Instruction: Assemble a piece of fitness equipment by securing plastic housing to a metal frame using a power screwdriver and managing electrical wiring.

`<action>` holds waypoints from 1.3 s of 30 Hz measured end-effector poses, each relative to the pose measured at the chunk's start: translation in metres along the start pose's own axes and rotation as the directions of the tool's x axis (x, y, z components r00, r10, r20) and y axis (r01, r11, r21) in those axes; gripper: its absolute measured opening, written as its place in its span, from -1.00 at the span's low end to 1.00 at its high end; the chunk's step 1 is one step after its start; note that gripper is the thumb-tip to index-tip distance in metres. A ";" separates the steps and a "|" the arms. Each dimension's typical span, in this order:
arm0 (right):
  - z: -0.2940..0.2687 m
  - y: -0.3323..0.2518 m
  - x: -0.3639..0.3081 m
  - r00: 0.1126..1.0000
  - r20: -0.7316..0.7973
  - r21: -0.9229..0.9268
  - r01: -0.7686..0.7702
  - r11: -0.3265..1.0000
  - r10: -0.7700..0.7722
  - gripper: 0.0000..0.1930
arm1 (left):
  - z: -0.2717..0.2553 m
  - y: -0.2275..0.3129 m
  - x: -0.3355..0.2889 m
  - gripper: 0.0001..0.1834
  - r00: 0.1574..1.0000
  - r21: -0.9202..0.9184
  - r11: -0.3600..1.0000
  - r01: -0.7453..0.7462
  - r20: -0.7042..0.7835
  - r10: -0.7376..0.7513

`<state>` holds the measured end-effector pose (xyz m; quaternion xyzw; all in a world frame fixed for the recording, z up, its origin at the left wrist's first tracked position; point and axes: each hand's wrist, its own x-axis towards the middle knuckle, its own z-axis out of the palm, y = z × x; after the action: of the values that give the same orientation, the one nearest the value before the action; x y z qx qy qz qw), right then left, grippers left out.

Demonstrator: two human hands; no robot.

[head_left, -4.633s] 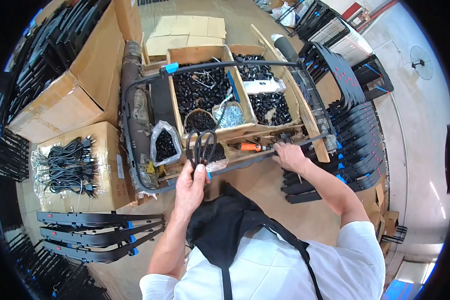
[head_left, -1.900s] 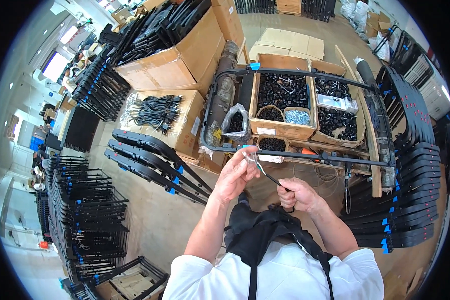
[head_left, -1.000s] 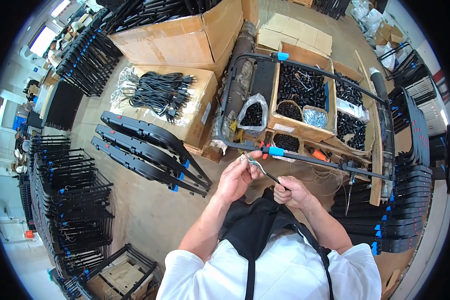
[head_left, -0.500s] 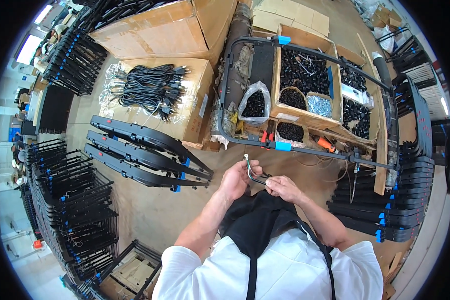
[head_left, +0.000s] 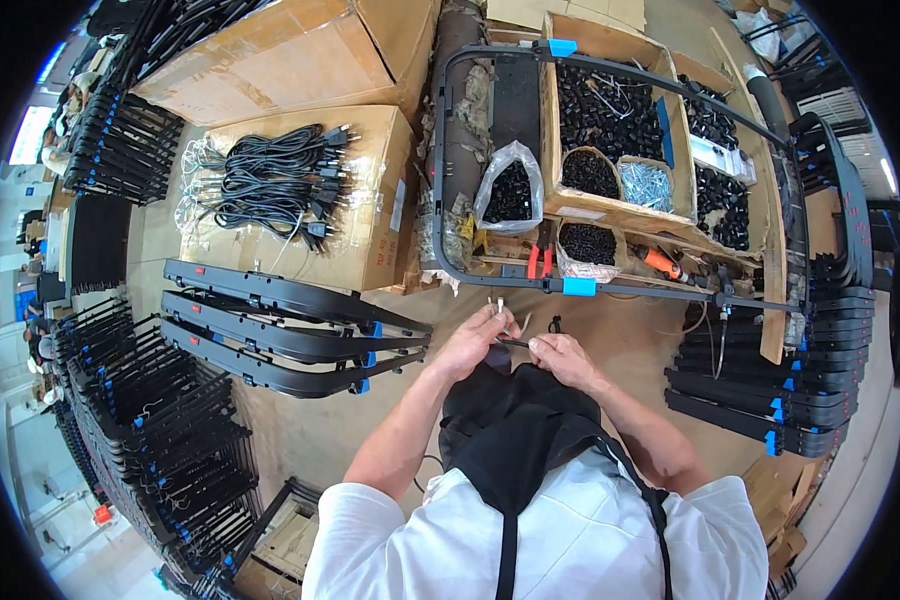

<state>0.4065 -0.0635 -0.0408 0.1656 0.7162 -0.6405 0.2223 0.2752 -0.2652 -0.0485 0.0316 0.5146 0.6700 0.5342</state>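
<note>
Between my hands runs a black power cable (head_left: pixel 513 343), close in front of the dark apron (head_left: pixel 515 420). My left hand (head_left: pixel 475 342) pinches its stripped end, where thin light-coloured wire ends (head_left: pixel 501 304) stick up past the fingertips. With fingers closed, my right hand (head_left: pixel 562 358) grips the black part of the cable a short way off. A small dark piece (head_left: pixel 556 324) shows just beyond the right fingers; its kind cannot be made out. Both hands are held near the workbench's front edge, below the black tubular frame (head_left: pixel 500 284) with blue tape on it.
Behind the frame stands a wooden parts box (head_left: pixel 620 226) with black fittings and silver screws. Bundled power cords (head_left: pixel 280 180) lie on a carton (head_left: pixel 380 200) to the left. Curved black frame parts (head_left: pixel 270 345) stand at left; more frames (head_left: pixel 760 385) are stacked at right.
My hands have drawn slightly closer together. The wire ends have shifted in my left fingers, and the green wire no longer shows clearly. The view has moved a little.
</note>
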 end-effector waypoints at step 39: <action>0.016 0.006 0.027 0.986 0.004 0.188 -0.167 0.968 0.169 -0.58 | -0.004 0.006 0.018 -0.71 0.989 -0.385 0.917 -0.107 -0.138 0.058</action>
<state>0.3886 -0.0803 -0.0618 0.2497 0.6375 -0.6829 0.2547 0.2613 -0.2537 -0.0548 -0.0957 0.4008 0.7818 0.4680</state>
